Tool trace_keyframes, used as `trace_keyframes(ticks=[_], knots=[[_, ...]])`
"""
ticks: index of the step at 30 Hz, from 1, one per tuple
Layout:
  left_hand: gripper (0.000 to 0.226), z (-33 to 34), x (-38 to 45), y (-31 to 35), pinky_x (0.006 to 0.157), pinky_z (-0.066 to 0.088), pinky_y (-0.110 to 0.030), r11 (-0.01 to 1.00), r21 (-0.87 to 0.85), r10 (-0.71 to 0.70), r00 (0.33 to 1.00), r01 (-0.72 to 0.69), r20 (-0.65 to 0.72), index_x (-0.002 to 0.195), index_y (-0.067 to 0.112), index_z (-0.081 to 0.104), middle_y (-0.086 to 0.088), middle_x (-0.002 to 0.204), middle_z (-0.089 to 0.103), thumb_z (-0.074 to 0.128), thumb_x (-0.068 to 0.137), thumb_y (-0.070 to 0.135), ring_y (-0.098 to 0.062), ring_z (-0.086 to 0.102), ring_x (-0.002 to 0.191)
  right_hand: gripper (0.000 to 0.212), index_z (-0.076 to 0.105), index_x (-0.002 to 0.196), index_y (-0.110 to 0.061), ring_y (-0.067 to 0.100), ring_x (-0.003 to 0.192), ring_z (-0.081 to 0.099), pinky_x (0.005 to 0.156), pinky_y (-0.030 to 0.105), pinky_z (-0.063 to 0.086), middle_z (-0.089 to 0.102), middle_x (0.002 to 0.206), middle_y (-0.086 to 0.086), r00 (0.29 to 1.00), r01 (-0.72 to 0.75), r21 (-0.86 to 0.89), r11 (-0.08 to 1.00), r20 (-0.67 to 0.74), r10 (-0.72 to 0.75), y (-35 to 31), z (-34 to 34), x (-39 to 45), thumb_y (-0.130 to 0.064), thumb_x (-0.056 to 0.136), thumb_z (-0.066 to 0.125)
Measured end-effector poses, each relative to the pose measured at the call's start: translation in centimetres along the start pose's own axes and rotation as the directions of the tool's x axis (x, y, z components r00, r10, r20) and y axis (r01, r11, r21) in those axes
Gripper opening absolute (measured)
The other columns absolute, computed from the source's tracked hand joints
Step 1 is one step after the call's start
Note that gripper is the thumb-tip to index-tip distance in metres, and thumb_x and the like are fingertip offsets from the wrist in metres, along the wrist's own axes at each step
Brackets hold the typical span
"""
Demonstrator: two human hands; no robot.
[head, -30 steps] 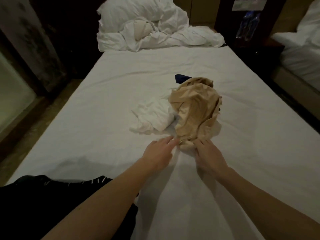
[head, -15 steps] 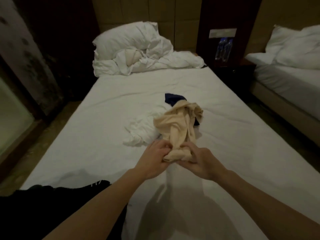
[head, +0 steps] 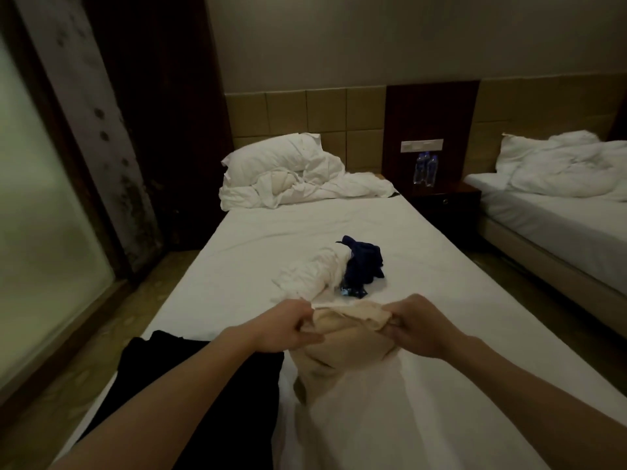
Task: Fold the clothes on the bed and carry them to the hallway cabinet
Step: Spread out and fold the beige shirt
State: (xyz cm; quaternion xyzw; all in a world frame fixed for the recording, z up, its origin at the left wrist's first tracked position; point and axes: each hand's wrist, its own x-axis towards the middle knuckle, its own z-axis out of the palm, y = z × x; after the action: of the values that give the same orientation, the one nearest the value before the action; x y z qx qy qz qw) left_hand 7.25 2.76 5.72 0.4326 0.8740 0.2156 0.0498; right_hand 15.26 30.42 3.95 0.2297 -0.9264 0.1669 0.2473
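Closest in, a black garment (head: pixel 190 395) lies flat over the near left corner of the bed (head: pixel 458 300), its edge running up to the mattress side. Just beside it, both hands are curled tight on a beige garment (head: pixel 339 347): the left hand (head: pixel 285 329) grips its left end, the right hand (head: pixel 415 329) pinches the right end, and the top edge stretches between them while the rest hangs in a soft, bunched fold down to the sheet. To the right of the beige cloth the white sheet runs bare to the bed's right edge.

Farther up the mattress, near the middle, a crumpled white garment (head: pixel 312 274) lies touching a dark blue garment (head: pixel 364 262), both in loose heaps. The sheet is smooth with faint creases.

At the head of the bed a pillow (head: pixel 271 157) and a rumpled white duvet (head: pixel 322 186) are piled against a tan panelled headboard. A dark nightstand (head: pixel 444 201) with two water bottles (head: pixel 425 169) stands between this bed and a second bed (head: pixel 559 218) on the right, a narrow floor aisle separating them. A frosted glass panel (head: pixel 40 215) fills the left side.
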Motion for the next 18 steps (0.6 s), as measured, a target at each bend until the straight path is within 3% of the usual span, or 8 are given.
trace_keyframes(ticks=[4,7,9,11,14,15,16,18], knots=[[0.035,-0.3,-2.5,1.2,0.076,0.046,-0.027,1.0,-0.01,-0.015,0.997,0.014,-0.072,0.067,0.022,0.061,0.001,0.09,0.057,0.074,0.079,0.052,-0.01,0.057,0.081,0.058,0.051,0.063,-0.01,0.015,0.049,0.047,0.052,0.035,0.038,0.052,0.053,-0.001,0.989,-0.143,0.142,0.98,0.044,0.138,-1.7,-0.6,-2.7,-0.06,0.091,0.041],[0.031,-1.4,-3.8,1.7,0.069,0.045,-0.023,0.997,-0.068,-0.038,0.996,0.033,-0.082,0.065,0.015,0.065,0.006,0.081,0.064,0.079,0.081,0.037,-0.003,0.059,0.071,0.039,0.066,0.088,-0.018,0.014,0.07,0.064,0.062,0.035,0.049,0.069,0.078,-0.006,0.973,-0.219,0.273,0.937,-0.006,0.23,-2.9,-2.4,-3.2,-0.048,0.088,0.042],[0.035,-2.3,-4.2,1.9,0.061,0.039,-0.026,0.99,-0.122,-0.079,0.992,0.067,-0.094,0.061,0.014,0.056,0.007,0.062,0.056,0.08,0.082,0.03,-0.004,0.05,0.059,0.017,0.06,0.08,-0.029,0.008,0.068,0.059,0.061,0.028,0.044,0.064,0.074,-0.012,0.96,-0.256,0.328,0.909,-0.025,0.28,-3.3,-3.9,-2.9,-0.031,0.089,0.046],[0.039,-3.0,-4.5,2.4,0.058,0.032,-0.028,0.976,-0.198,-0.114,0.985,0.086,-0.131,0.065,0.016,0.045,0.01,0.056,0.045,0.078,0.084,0.025,-0.004,0.038,0.057,0.031,0.055,0.07,-0.034,0.003,0.065,0.055,0.062,0.026,0.04,0.061,0.069,-0.015,0.945,-0.275,0.367,0.889,-0.065,0.32,-3.7,-5.6,-2.3,-0.013,0.092,0.049],[0.02,-3.7,-4.6,3.4,0.062,0.038,-0.023,0.943,-0.295,-0.202,0.97,0.155,-0.135,0.089,0.017,0.055,0.01,0.074,0.06,0.067,0.093,0.033,-0.005,0.049,0.062,0.056,0.061,0.065,-0.049,-0.01,0.07,0.057,0.066,0.013,0.041,0.064,0.07,-0.029,0.919,-0.31,0.438,0.844,-0.089,0.384,-4.9,-7.9,-1.5,-0.003,0.095,0.051],[0.022,-3.7,-4.7,3.7,0.063,0.038,-0.024,0.944,-0.281,-0.22,0.966,0.174,-0.139,0.086,0.019,0.056,0.011,0.074,0.059,0.063,0.095,0.037,-0.004,0.05,0.062,0.053,0.063,0.071,-0.05,-0.014,0.073,0.059,0.067,0.009,0.041,0.065,0.072,-0.033,0.912,-0.304,0.464,0.832,-0.113,0.395,-5.3,-8.5,-1.3,-0.005,0.096,0.052],[0.032,-3.7,-4.7,4.3,0.062,0.035,-0.025,0.946,-0.274,-0.218,0.965,0.172,-0.143,0.075,0.018,0.052,0.011,0.068,0.054,0.06,0.097,0.04,-0.004,0.047,0.058,0.045,0.067,0.076,-0.047,-0.013,0.075,0.06,0.067,0.008,0.042,0.067,0.074,-0.031,0.9,-0.307,0.477,0.824,-0.136,0.414,-5.5,-8.9,-1.1,-0.009,0.096,0.054],[0.045,-3.6,-4.8,5.5,0.059,0.029,-0.028,0.914,-0.374,-0.234,0.957,0.156,-0.173,0.065,0.018,0.042,0.006,0.061,0.041,0.058,0.096,0.045,-0.009,0.038,0.057,0.026,0.072,0.076,-0.029,-0.001,0.071,0.06,0.067,0.022,0.045,0.07,0.071,-0.014,0.856,-0.349,0.498,0.794,-0.175,0.486,-5.5,-9.6,-0.9,-0.018,0.096,0.058]])
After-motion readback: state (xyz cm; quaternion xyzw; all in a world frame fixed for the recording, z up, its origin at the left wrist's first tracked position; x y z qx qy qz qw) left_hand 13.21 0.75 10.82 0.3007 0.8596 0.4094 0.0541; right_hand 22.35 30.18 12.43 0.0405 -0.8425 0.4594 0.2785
